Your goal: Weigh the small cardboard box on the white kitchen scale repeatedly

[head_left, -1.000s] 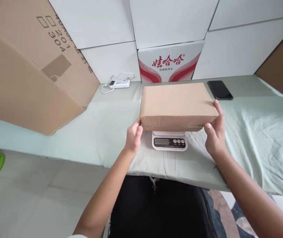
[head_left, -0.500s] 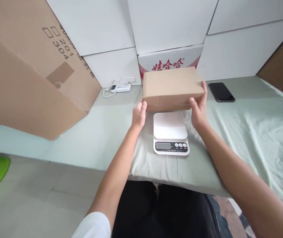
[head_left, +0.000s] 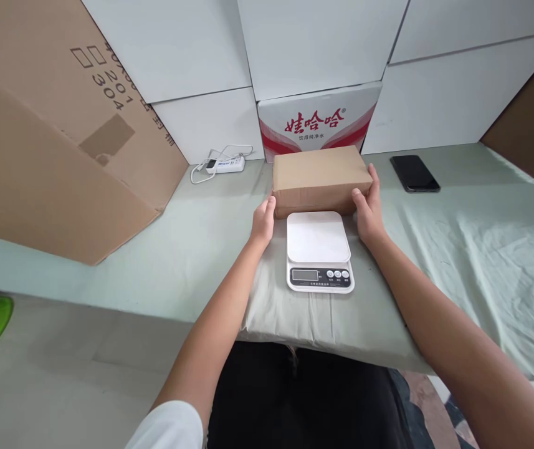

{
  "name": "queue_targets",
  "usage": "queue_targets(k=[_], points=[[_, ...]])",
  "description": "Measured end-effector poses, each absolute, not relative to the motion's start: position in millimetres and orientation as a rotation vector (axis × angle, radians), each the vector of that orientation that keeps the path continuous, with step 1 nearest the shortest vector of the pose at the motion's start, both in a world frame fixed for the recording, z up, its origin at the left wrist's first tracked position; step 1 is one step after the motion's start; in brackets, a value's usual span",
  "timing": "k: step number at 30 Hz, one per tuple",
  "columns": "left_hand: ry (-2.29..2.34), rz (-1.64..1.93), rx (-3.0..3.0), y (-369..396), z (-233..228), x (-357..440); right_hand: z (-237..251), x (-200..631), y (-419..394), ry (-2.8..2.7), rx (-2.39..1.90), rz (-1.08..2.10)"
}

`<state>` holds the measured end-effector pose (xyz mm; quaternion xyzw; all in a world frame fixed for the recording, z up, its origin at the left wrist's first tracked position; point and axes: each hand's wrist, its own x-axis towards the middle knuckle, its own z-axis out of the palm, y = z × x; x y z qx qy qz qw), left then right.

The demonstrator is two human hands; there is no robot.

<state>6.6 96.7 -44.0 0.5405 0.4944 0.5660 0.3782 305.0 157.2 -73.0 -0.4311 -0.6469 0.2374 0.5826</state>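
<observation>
A closed brown cardboard box [head_left: 320, 178] rests on the pale green cloth just behind a white digital kitchen scale [head_left: 319, 249]. My left hand [head_left: 263, 220] grips the box's left end and my right hand [head_left: 367, 209] grips its right end. The scale's weighing plate is bare, and its display with three buttons faces me. Both forearms reach in from the bottom of the view, one on each side of the scale.
A black phone [head_left: 414, 173] lies on the cloth at right. A white power strip with cable [head_left: 224, 164] sits at the back left. A large cardboard carton [head_left: 56, 125] leans at left. White boxes, one with red print [head_left: 318, 121], line the back.
The box was lifted off the scale, carried away from me and set down on the cloth behind the scale. Both hands stayed on its ends.
</observation>
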Motion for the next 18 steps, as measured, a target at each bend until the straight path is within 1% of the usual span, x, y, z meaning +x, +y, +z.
queue_targets(k=[11, 18], points=[[1.299, 1.481, 1.296, 99.9, -43.1, -1.6, -72.5, 307.4, 155.4, -1.468, -1.017, 0.6], [1.329, 1.525, 1.196, 100.2, -39.5, -8.6, -73.9, 315.9, 148.1, -1.356, -1.028, 0.718]])
